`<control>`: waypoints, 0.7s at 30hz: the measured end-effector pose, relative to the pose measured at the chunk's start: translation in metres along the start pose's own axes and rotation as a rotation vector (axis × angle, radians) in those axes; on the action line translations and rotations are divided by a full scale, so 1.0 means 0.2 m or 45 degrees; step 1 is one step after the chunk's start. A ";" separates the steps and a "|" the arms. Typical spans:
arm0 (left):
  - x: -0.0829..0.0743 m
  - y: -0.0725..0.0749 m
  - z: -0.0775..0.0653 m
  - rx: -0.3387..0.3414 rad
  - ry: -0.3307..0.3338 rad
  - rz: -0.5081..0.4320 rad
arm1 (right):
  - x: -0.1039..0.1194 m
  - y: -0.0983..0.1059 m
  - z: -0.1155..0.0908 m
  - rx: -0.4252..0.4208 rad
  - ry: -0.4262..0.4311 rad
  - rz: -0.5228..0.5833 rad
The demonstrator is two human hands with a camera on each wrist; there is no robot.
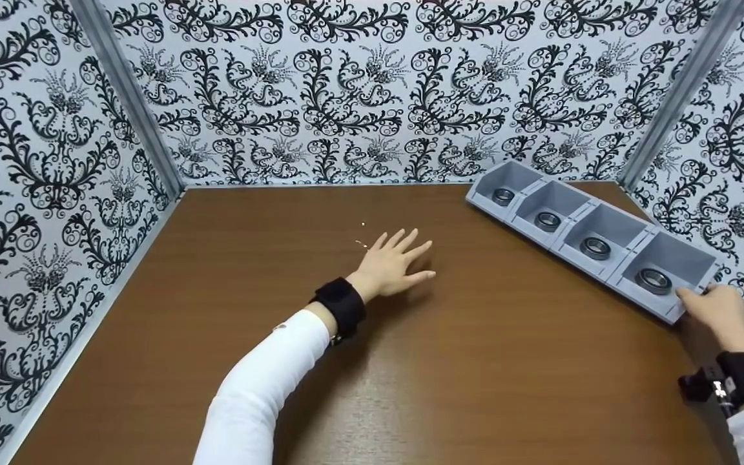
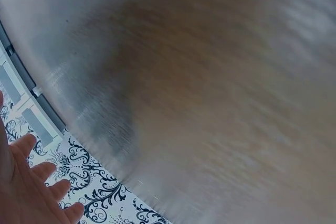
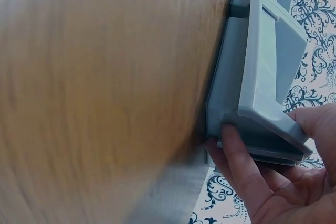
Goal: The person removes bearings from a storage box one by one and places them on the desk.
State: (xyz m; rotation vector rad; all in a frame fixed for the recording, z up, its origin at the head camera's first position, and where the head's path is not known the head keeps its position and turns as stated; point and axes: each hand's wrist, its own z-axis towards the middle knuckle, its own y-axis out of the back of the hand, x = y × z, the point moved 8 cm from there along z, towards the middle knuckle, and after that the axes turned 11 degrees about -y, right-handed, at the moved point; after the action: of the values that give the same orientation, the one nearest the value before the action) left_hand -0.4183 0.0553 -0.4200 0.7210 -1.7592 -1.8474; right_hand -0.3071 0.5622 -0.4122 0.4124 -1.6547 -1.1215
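A long grey bin tray (image 1: 578, 263) with several open compartments in a row sits at the right, slanting toward the back wall. Each compartment holds one metal ball bearing (image 1: 653, 281), and the bearings look larger toward the near end. My right hand (image 1: 721, 313) grips the near end of the tray. In the right wrist view, the thumb lies on one side of the tray's end wall and fingers (image 3: 244, 169) press on the other. My left hand (image 1: 391, 265) is over the middle of the table, fingers spread, holding nothing.
The brown wooden tabletop (image 1: 475, 381) spreads in front of me. Walls with a black scroll pattern (image 1: 346, 97) enclose it at the back and both sides, with grey metal posts (image 1: 130, 97) at the corners. The tray's far end stands close to the back wall.
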 end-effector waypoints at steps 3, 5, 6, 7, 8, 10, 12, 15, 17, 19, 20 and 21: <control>0.01 -0.01 0.00 0.000 0.007 -0.006 | 0.00 0.00 0.00 -0.017 0.013 0.004; 0.01 -0.01 0.00 -0.002 0.010 0.001 | 0.01 0.00 0.00 -0.031 0.022 0.001; 0.01 -0.01 0.00 -0.004 0.010 0.003 | 0.01 0.00 0.00 -0.042 0.020 -0.005; 0.01 -0.01 0.00 -0.005 0.009 0.007 | 0.01 0.00 -0.01 -0.055 0.019 -0.012; 0.01 -0.01 0.00 -0.006 0.008 0.007 | 0.01 0.01 -0.01 -0.070 0.019 -0.016; 0.01 -0.01 -0.01 -0.009 0.006 0.007 | 0.02 0.01 -0.01 -0.096 0.017 -0.026; 0.01 -0.01 -0.01 -0.011 0.002 0.004 | 0.02 0.02 -0.02 -0.112 0.016 -0.031; 0.01 -0.01 -0.01 -0.006 0.002 -0.001 | 0.02 0.02 -0.02 -0.102 0.022 -0.028; 0.02 -0.02 0.00 0.002 0.005 -0.005 | 0.02 0.01 -0.02 -0.089 0.023 -0.026; 0.03 -0.02 0.01 0.010 0.009 -0.011 | 0.01 0.01 -0.02 -0.074 0.017 -0.030; 0.03 -0.03 0.01 0.014 0.011 -0.010 | 0.00 0.00 -0.02 -0.068 0.015 -0.030; 0.03 -0.03 0.01 0.013 0.012 -0.012 | 0.00 0.00 -0.02 -0.063 0.008 -0.031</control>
State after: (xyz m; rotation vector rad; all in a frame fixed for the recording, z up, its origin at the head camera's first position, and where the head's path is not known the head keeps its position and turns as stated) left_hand -0.4246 0.0531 -0.4261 0.7420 -1.7633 -1.8394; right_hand -0.3043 0.5605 -0.4125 0.4054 -1.6169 -1.1753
